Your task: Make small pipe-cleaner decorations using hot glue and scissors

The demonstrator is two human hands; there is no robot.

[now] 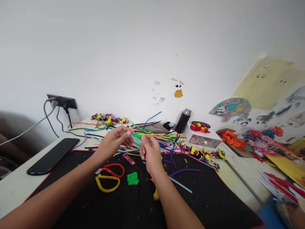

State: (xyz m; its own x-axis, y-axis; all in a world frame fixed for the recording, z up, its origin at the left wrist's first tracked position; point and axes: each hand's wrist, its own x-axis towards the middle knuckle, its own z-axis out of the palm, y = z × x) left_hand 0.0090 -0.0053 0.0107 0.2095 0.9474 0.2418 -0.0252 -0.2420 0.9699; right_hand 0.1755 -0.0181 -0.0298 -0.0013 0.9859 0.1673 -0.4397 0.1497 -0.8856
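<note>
My left hand (120,138) and my right hand (151,154) are raised close together over the far part of the black mat (107,210). Between their fingertips is a bright green pipe cleaner piece (137,136), seemingly folded. My right thumb and forefinger pinch it; my left fingers are curled at its other side, their exact contact partly hidden. Below the hands lie several short green folded pieces (132,178). Scissors with red and yellow handles (108,185) rest to their left. A yellow tool end (156,195) shows beside my right forearm, mostly covered.
Behind the hands spreads a pile of coloured pipe cleaners (164,137). A black phone (53,156) lies at left, near a power strip (62,101). A black flask (183,121), a white box (203,140) and small colourful figures (207,155) stand or lie toward the back right.
</note>
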